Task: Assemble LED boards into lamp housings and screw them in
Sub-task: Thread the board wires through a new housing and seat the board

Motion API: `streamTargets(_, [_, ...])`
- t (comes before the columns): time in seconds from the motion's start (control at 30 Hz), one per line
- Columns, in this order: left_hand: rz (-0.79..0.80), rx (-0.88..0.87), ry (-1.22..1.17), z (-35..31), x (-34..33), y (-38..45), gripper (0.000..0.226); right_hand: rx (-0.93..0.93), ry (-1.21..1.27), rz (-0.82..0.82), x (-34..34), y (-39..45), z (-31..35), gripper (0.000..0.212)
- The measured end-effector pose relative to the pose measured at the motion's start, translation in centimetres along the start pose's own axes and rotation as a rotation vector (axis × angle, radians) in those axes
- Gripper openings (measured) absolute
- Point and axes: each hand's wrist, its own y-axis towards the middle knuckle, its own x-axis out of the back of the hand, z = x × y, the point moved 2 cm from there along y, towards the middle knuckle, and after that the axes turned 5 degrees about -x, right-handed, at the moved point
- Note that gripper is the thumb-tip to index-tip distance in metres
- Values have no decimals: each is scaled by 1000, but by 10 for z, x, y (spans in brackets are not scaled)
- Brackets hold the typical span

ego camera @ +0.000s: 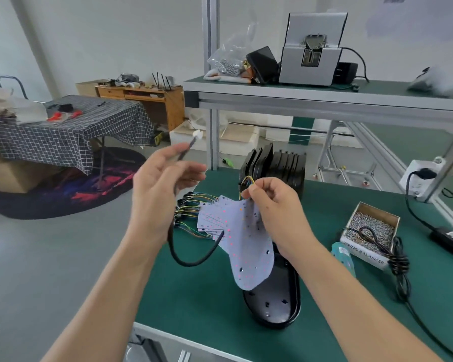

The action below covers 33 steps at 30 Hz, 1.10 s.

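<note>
Black lamp housing lay on the green desk below the right hand's grip, which pinched an LED board by its wires, left hand gripped a black cable with white plug raised, stacked boards between, screw box off right.

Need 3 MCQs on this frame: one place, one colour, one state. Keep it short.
1. Where is the box of screws?
A. Top shelf
B. Bench, right of the lamp housing
C. Floor

2. Colour of the bench mat?
A. Green
B. Red
C. White

3. The LED board in the right hand is:
A. Screwed down
B. Lying in the pile
C. Held above the housing

Key: 1 B, it sits on the mat to the right; 2 A, mat is green; 3 C, fingers pinch its wired end, board hangs.
</note>
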Motion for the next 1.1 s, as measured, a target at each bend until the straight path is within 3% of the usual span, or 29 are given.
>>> streamTargets(0.07, [27,-14,-11,5,-16,-12,28,1,18,17,-5,-2,5,7])
streamTargets(0.23, [133,43,-113,17,-41,-40,39,94,-100,84,2,-5,14,35])
streamTargets(0.4, [339,75,-98,15,-56,-51,40,259,-333,101,33,-8,22,56])
streamTargets(0.53, [460,95,-97,1,-69,-49,27,344,-521,170,55,-8,28,53])
streamTargets(0.6, [492,72,-75,-8,-81,-50,20,410,-537,197,58,-14,32,33])
streamTargets(0.63, [501,48,-34,-12,-87,-50,19,436,-537,199,58,-18,33,21])
streamTargets(0.77, [574,-87,195,-21,-105,-52,23,487,-675,85,71,-25,31,23])
streamTargets(0.83, [573,-76,283,-16,-104,-53,30,407,-654,53,84,-28,24,24])
streamTargets(0.93, [362,15,558,12,-86,-51,15,194,-551,86,102,-33,5,20])
streamTargets(1.0, [269,128,836,41,-68,-51,19,144,-423,97,107,-35,-9,24])
streamTargets(1.1, [361,333,1097,90,-47,-64,37,105,-364,92,111,-35,-26,25])
